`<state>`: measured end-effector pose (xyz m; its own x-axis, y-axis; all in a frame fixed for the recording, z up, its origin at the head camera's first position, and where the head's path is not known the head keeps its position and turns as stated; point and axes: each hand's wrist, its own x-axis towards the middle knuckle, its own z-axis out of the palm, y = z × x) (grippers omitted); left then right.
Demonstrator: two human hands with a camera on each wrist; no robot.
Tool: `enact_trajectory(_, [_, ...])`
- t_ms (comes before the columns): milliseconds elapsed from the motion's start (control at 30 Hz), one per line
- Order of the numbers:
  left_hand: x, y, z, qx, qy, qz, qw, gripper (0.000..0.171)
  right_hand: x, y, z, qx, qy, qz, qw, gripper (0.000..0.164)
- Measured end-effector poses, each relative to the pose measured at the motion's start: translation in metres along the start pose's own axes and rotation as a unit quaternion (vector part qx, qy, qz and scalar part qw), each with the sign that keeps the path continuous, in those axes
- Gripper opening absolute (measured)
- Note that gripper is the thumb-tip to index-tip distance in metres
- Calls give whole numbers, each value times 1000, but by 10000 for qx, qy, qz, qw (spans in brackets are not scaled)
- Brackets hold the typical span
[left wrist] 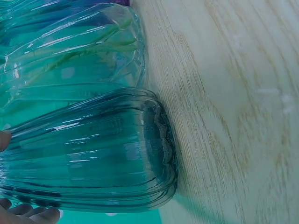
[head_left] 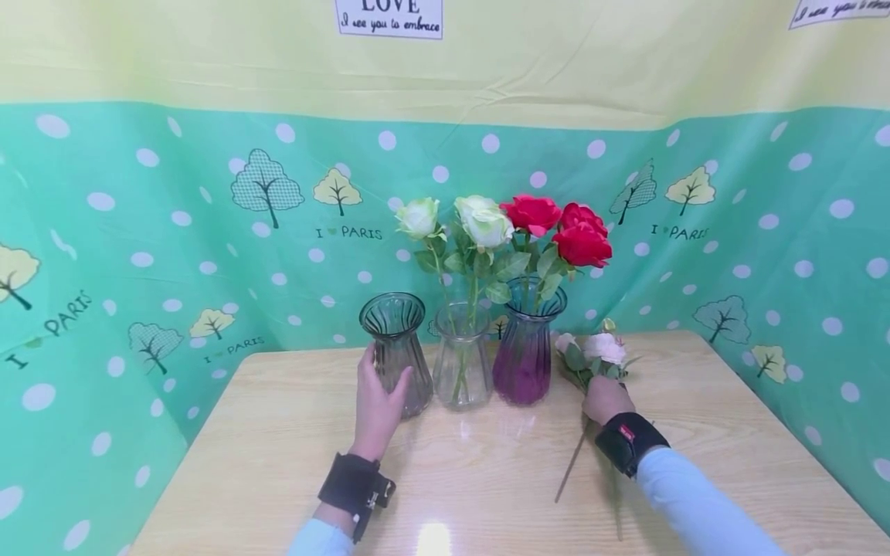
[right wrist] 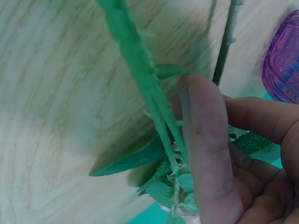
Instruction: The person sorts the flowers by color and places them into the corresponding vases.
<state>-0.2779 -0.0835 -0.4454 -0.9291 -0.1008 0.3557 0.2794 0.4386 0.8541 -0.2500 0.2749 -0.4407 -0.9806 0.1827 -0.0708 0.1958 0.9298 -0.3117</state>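
My left hand [head_left: 378,401] holds a smoky grey ribbed glass vase [head_left: 403,371] at the left of the row, thumb and fingers on opposite sides. In the left wrist view that vase [left wrist: 103,154] stands upright on the table, nothing inside it. On the right, my right hand [head_left: 607,400] is down among pale pink roses [head_left: 605,349] lying on the table. Its fingers [right wrist: 208,144] pinch a dark thin stem [right wrist: 226,42] in the right wrist view. A thicker green stem [right wrist: 140,70] with leaves passes alongside the fingers. The pinched part is hidden behind a fingertip.
Beside the grey vase stands a clear vase [head_left: 462,371] with white-green roses [head_left: 483,222]. Right of it, a blue-purple vase [head_left: 523,363] holds red roses [head_left: 582,235]. The wooden table [head_left: 278,455] backs onto a green dotted cloth [head_left: 229,286].
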Motion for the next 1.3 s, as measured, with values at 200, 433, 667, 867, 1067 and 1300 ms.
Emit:
enact_trajectory(200, [0, -1, 0, 49, -10, 52, 10000, 80, 0, 6, 3, 447, -51, 140, 9989, 8])
enact_trajectory(433, [1, 1, 0, 15, 36, 118, 9999, 78, 4, 14, 6, 2925, -230, 788, 9527, 15])
enact_trajectory(667, [1, 1, -1, 14, 0, 102, 9999, 78, 4, 20, 7, 4185, -610, 1187, 8984, 29])
enact_trajectory(867, [1, 1, -1, 36, -16, 106, 9999, 78, -6, 15, 1, 4676, -689, 1271, 8720, 27])
enact_trajectory(1067, [2, 4, -2, 31, -18, 99, 9999, 77, -11, 6, -4, 4974, -586, 1353, 8549, 26])
enact_trajectory(1300, [2, 3, -2, 20, -103, -1, 9999, 79, -20, 2, -9, 5301, -583, 1309, 8358, 28])
